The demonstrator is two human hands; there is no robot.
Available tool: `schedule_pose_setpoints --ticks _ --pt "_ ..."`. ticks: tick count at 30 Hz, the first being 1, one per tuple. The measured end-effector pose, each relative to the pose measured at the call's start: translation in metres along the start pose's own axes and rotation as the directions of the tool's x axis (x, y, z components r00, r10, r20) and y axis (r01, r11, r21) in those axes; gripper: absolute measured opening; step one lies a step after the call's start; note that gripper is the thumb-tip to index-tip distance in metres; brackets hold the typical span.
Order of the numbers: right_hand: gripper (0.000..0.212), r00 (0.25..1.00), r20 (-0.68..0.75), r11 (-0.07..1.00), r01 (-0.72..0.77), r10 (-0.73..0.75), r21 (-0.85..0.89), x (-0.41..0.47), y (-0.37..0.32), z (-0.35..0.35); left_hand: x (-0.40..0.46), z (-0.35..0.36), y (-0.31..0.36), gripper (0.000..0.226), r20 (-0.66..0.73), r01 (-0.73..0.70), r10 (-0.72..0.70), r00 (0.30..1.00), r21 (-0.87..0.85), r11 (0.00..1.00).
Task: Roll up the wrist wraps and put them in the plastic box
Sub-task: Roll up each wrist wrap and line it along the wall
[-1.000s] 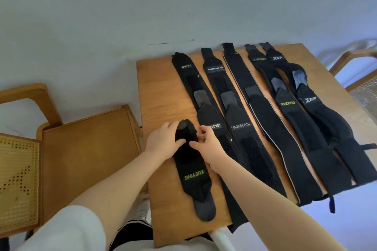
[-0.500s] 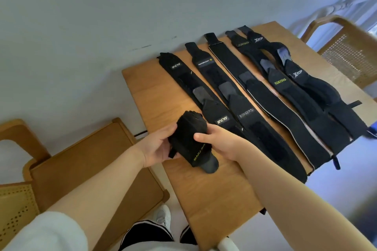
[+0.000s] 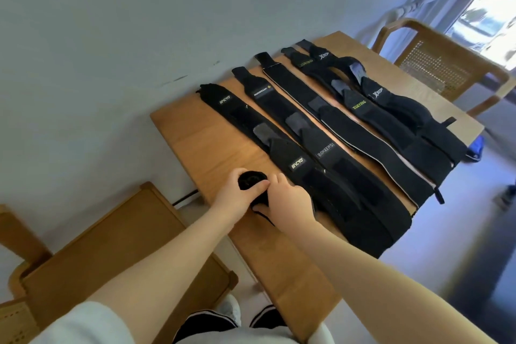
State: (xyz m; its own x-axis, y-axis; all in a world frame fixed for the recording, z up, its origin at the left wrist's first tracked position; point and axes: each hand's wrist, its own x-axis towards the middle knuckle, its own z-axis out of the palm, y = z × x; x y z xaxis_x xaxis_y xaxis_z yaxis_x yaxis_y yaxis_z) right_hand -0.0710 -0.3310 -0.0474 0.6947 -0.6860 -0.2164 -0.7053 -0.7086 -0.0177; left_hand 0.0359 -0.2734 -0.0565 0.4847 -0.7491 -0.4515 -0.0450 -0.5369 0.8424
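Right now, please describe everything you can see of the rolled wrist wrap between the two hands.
The rolled wrist wrap is black fabric wound into a tight roll; its end face, showing the spiral of layers, faces the camera. It sits at the near left part of the wooden table, beside the flat wraps. The left hand grips its left side, thumb across it; the right hand holds the right side. A thin black loop trails from under it. No label is visible.

A black rolled wrist wrap (image 3: 251, 181) is held upright on the wooden table; unrolled black wraps (image 3: 321, 148) are laid flat beside it.
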Motion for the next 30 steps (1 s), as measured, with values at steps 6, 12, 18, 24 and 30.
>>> schedule_pose_setpoints --ticks 6,12,18,24,30 --pt "0.036 0.974 0.029 0.973 0.226 -0.224 -0.042 -0.006 0.025 -0.016 -0.003 -0.017 0.005 0.034 0.128 -0.231 0.207 0.970 0.219 0.948" --pt "0.024 0.945 0.011 0.945 0.328 -0.328 0.002 -0.003 0.059 -0.037 -0.012 -0.008 -0.002 0.032 0.166 -0.401 0.367 0.915 0.307 0.863" --pt "0.039 0.825 0.190 0.835 0.549 -0.532 -0.046 -0.008 0.077 -0.042 -0.021 0.022 -0.014 0.029 0.260 -0.466 0.393 0.882 0.366 0.805" --pt "0.028 0.786 0.166 0.801 0.597 -0.595 0.043 -0.003 0.086 -0.047 -0.032 0.038 -0.031 0.021 0.132 -0.421 0.405 0.905 0.423 0.802" --pt "0.021 0.774 0.140 0.729 0.497 -0.618 0.471 0.014 0.078 -0.049 -0.041 0.053 -0.034 0.020 0.016 -0.374 0.409 0.912 0.442 0.816"
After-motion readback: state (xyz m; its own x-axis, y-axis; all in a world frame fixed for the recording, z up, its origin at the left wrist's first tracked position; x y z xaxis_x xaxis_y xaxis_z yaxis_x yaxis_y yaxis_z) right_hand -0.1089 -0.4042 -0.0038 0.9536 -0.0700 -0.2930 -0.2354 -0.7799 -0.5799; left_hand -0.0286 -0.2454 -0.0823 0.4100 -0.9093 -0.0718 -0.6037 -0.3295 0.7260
